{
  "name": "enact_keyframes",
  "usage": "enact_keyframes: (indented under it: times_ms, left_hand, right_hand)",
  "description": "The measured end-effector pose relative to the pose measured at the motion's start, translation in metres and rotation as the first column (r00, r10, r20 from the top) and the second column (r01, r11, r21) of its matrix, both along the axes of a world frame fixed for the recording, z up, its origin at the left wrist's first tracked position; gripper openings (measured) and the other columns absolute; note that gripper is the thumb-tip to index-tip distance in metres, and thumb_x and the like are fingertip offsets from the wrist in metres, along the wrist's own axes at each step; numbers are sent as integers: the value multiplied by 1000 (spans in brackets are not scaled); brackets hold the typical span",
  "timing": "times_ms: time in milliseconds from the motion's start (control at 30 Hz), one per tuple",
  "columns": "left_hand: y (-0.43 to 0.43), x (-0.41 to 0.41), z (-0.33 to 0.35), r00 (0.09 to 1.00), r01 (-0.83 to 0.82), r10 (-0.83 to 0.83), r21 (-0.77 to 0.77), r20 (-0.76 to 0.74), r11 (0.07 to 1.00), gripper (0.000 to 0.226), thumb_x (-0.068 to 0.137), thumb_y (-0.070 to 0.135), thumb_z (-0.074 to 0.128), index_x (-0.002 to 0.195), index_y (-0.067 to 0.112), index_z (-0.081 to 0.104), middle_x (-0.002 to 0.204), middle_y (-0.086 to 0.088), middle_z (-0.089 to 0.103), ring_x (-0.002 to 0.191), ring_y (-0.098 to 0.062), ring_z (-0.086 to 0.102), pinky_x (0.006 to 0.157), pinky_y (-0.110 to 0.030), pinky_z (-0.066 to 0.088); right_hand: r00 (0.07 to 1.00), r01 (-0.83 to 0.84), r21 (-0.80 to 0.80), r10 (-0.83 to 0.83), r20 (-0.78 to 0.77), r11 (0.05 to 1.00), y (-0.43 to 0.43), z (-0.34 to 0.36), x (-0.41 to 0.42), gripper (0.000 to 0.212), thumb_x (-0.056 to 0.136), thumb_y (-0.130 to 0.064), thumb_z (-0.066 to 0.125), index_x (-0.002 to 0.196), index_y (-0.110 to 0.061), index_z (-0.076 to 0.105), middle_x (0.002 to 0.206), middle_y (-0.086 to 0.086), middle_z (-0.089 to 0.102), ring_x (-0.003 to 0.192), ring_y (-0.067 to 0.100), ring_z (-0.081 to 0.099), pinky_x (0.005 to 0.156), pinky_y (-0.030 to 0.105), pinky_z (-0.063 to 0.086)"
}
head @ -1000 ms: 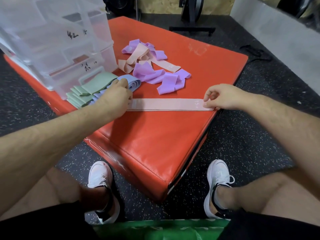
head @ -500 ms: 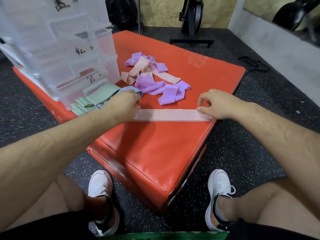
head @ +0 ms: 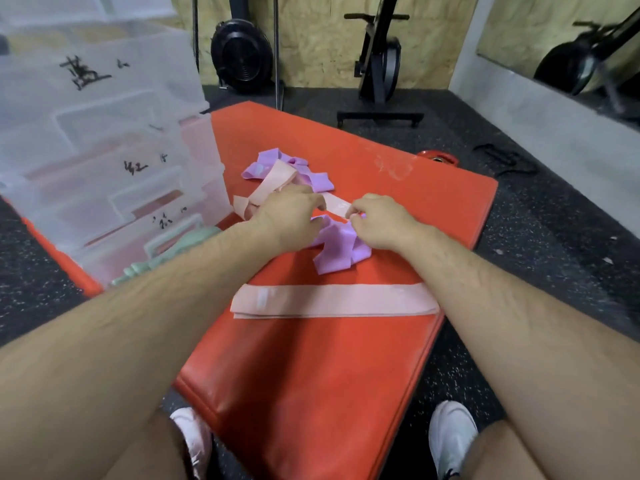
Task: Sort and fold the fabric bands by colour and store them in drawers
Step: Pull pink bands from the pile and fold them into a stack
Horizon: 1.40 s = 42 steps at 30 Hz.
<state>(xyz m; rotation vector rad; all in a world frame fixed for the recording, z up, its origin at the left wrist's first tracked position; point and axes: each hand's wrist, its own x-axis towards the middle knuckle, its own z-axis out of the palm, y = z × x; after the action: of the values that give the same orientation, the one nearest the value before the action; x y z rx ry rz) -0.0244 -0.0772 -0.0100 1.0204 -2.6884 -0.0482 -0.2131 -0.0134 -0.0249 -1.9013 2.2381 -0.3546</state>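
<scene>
A pink band (head: 332, 301) lies flat and folded across the near part of the orange mat (head: 311, 375). Behind it sits a loose pile of purple bands (head: 341, 252) and pink bands (head: 277, 174). Both my hands are in this pile. My right hand (head: 381, 221) pinches the end of a pink strip (head: 335, 203). My left hand (head: 289, 216) curls its fingers onto the same strip's other side. Folded green bands (head: 162, 259) lie left of my left forearm, in front of the drawer unit (head: 104, 161).
The clear plastic drawer unit with handwritten labels stands on the mat's left side; its lowest drawer handle (head: 173, 233) is next to the green bands. Gym machines (head: 379, 64) and a wall stand behind. Dark speckled floor surrounds the mat; my feet are below.
Both hands let go of the flat pink band, which stays on the mat, and reached forward into the pile of purple and pink bands. The camera tilted up.
</scene>
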Motion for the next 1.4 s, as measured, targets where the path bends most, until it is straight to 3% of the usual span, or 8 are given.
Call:
enact_keyframes:
  times_ms: [133, 467, 600, 833, 900, 1000, 1233, 1400]
  left_hand:
    - [-18, -20, -13, 999, 5, -6, 23, 47, 1000, 34, 94, 34, 57, 121, 16, 67, 114, -11, 63, 114, -32, 53, 93, -44, 44]
    - [-30, -35, -18, 997, -21, 17, 57, 77, 998, 32, 90, 31, 52, 115, 20, 67, 109, -4, 63, 106, -29, 56, 89, -47, 47]
    - [-24, -32, -16, 997, -36, 31, 76, 70, 996, 32, 91, 31, 51, 118, 21, 67, 113, -3, 61, 113, -28, 52, 92, -45, 44]
    - [-12, -20, -11, 997, -42, 37, 86, 61, 995, 28, 96, 34, 50, 114, 21, 67, 114, -3, 61, 113, -26, 52, 89, -39, 43]
    - [-10, -16, -6, 998, -35, 31, 68, 49, 997, 29, 96, 36, 51, 115, 21, 67, 113, -4, 61, 113, -27, 52, 92, -41, 45]
    - [-7, -9, -2, 998, -39, 36, 55, 61, 998, 32, 97, 40, 49, 117, 22, 67, 118, -5, 59, 117, -26, 50, 92, -38, 43]
    - [-7, 2, -2, 994, -48, 43, 42, 103, 998, 33, 99, 42, 44, 115, 24, 65, 116, -1, 60, 113, -23, 52, 82, -33, 35]
    - [-15, 2, -6, 991, -60, 56, 32, 117, 998, 29, 98, 47, 43, 98, 26, 63, 106, 1, 60, 102, -19, 52, 74, -32, 32]
  right_hand:
    - [998, 63, 129, -66, 16, 990, -25, -17, -4, 34, 92, -29, 43, 114, -34, 69, 134, 0, 59, 125, 36, 50, 107, 44, 41]
    - [993, 88, 135, -98, 71, 987, -36, -16, -11, 37, 98, -28, 39, 123, -26, 67, 136, 0, 58, 125, 35, 45, 107, 43, 36]
    - [987, 95, 144, -113, 119, 985, -27, -16, -15, 27, 89, -26, 45, 100, -28, 69, 109, -6, 68, 111, 30, 57, 97, 40, 43]
    - [972, 168, 231, -200, 120, 958, -26, -22, -16, 29, 68, -38, 27, 69, -39, 56, 110, 8, 63, 108, 37, 50, 85, 38, 39]
    - [965, 174, 251, -215, 149, 952, -24, -18, -14, 33, 70, -36, 29, 72, -46, 60, 113, 7, 62, 111, 38, 49, 90, 40, 42]
    - [969, 153, 249, -195, 152, 956, -21, -16, -15, 38, 80, -28, 35, 95, -30, 70, 113, -1, 67, 113, 30, 51, 100, 42, 44]
    - [947, 252, 265, -293, 128, 931, -32, -27, -15, 29, 67, -40, 27, 69, -30, 53, 118, 8, 59, 109, 38, 48, 85, 40, 39]
    - [962, 211, 290, -250, 107, 934, -23, -8, -8, 27, 88, -29, 31, 77, -28, 56, 126, 4, 58, 120, 35, 38, 93, 42, 32]
